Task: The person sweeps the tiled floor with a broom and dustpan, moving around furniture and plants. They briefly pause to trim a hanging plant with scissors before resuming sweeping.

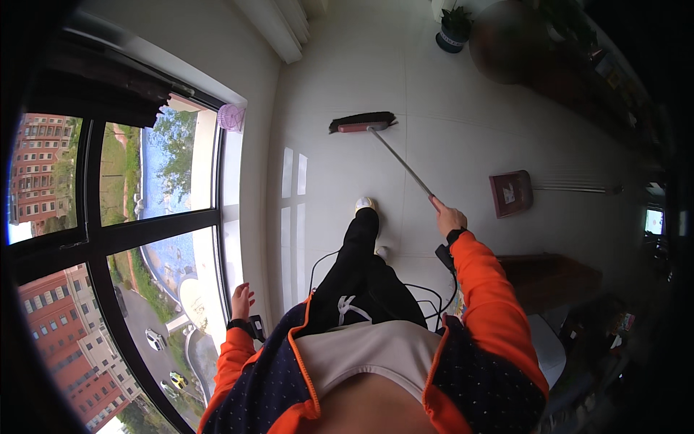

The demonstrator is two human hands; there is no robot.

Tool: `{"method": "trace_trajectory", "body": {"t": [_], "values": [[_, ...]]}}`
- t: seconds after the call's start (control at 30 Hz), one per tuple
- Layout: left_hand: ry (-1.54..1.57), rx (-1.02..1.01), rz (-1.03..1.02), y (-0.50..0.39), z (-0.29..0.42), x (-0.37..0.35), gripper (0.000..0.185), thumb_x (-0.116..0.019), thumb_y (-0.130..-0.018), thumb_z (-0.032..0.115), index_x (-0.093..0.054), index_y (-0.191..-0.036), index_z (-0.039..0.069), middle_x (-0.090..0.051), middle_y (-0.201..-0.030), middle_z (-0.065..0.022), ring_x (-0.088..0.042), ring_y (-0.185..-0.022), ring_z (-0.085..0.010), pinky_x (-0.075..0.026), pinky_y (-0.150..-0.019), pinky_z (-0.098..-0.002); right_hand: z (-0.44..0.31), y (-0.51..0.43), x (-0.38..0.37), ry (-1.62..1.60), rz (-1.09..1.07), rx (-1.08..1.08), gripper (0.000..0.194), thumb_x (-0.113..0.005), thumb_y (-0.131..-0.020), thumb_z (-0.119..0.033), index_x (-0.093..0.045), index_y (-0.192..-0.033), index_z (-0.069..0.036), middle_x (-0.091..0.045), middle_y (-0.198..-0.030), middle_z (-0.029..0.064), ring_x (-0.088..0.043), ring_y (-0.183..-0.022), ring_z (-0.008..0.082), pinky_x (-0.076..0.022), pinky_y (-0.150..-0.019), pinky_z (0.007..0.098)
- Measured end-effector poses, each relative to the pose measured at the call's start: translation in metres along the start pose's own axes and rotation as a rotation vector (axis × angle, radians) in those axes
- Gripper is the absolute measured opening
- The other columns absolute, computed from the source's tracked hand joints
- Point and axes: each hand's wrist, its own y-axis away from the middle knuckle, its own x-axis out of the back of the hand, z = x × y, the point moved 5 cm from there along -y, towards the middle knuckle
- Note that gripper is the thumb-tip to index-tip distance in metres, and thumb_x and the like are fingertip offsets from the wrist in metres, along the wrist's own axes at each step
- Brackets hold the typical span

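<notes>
My right hand point(451, 218) is closed around the reddish grip end of a long-handled broom point(402, 158). Its dark bristle head, with a reddish base, rests on the pale floor ahead of my feet. My left hand point(242, 301) hangs free beside the window wall, its fingers somewhat apart and nothing in them. To the right of the broom, a dark red dustpan point(511, 193) lies on the floor, its long metal handle pointing right.
Along the left runs a large window point(219, 206) with a pink wire cage-like item point(231, 117) on its sill. A potted plant point(451, 37) stands at the far end. A brown wooden piece of furniture point(547, 276) is at my right. Black cables point(428, 287) hang near my legs.
</notes>
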Motion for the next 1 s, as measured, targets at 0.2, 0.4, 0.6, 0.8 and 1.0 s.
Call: {"method": "trace_trajectory", "body": {"t": [0.2,0.4,0.6,0.8,1.0], "values": [[-0.008,0.135,0.040,-0.045,0.029,-0.030,0.029,-0.046,-0.090,0.021,-0.054,-0.116,0.011,-0.055,-0.108,-0.0034,-0.057,-0.092,-0.0181,-0.047,-0.072,-0.0313,0.017,-0.035,0.085,-0.013,0.025,0.025,0.054,-0.049,-0.088,-0.019,-0.033,-0.136,-0.038,-0.064,-0.079,0.0184,-0.062,-0.072,0.0374,-0.0481,-0.064,0.0468],[-0.037,0.102,-0.099,-0.075,0.086,-0.072,0.033,-0.045,-0.091,0.025,-0.050,-0.120,0.010,-0.050,-0.117,-0.0066,-0.055,-0.100,-0.0213,-0.048,-0.077,-0.0353,0.122,0.108,0.114,0.130,-0.066,-0.058,0.059,-0.057,-0.084,-0.020,-0.034,-0.137,-0.033,-0.062,-0.072,0.0188,-0.060,-0.065,0.0386,-0.0478,-0.058,0.0498],[-0.018,0.096,-0.038,-0.092,0.154,-0.110,0.029,-0.046,-0.090,0.020,-0.054,-0.115,0.011,-0.055,-0.110,-0.0028,-0.056,-0.092,-0.0170,-0.047,-0.073,-0.0325,0.165,0.054,0.131,0.220,-0.122,-0.042,0.049,-0.052,-0.087,-0.023,-0.040,-0.134,-0.028,-0.063,-0.073,0.0175,-0.061,-0.066,0.0369,-0.0494,-0.061,0.0476],[0.023,0.050,0.001,-0.081,0.214,-0.168,0.029,-0.046,-0.092,0.021,-0.054,-0.117,0.010,-0.055,-0.111,-0.0050,-0.057,-0.094,-0.0183,-0.047,-0.074,-0.0309,0.152,-0.140,0.179,0.189,-0.151,0.007,0.047,-0.047,-0.090,-0.020,-0.039,-0.134,-0.033,-0.064,-0.083,0.0175,-0.061,-0.070,0.0357,-0.0493,-0.063,0.0462],[0.047,0.052,0.048,-0.058,0.251,-0.225,0.029,-0.046,-0.092,0.022,-0.053,-0.118,0.009,-0.055,-0.111,-0.0067,-0.057,-0.094,-0.0195,-0.048,-0.075,-0.0329,0.107,-0.320,0.250,0.137,-0.027,0.082,0.051,-0.045,-0.090,-0.016,-0.035,-0.136,-0.034,-0.061,-0.071,0.0144,-0.059,-0.063,0.0323,-0.0485,-0.059,0.0438]]}}
